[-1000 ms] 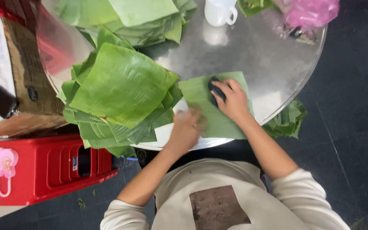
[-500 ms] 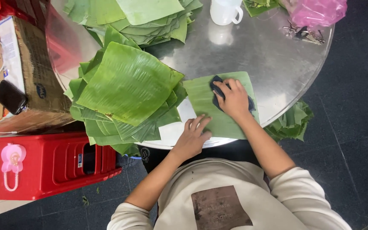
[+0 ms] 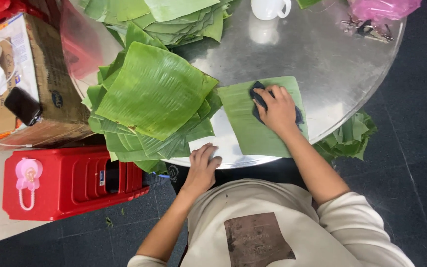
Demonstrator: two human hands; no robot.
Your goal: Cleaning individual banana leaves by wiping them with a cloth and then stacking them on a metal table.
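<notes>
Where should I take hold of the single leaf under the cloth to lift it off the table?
Probably the near edge of the single leaf, where it overhangs the round metal table rim. Come from the person's side, thumb above and fingers beneath. The leaf lies flat, so elsewhere offers nothing to pinch. The right hand presses a dark cloth on it; the left hand rests at the rim, nearest that edge.

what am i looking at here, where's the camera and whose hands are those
The camera sits on a person's head and looks straight down, so both arms are that person's own. They work at a round metal table. The right hand presses a dark cloth onto a single green leaf. The left hand rests on the table's near edge, holding nothing. A big stack of leaves lies to the left, a white cup at the far side, and a red crate on the floor.
</notes>
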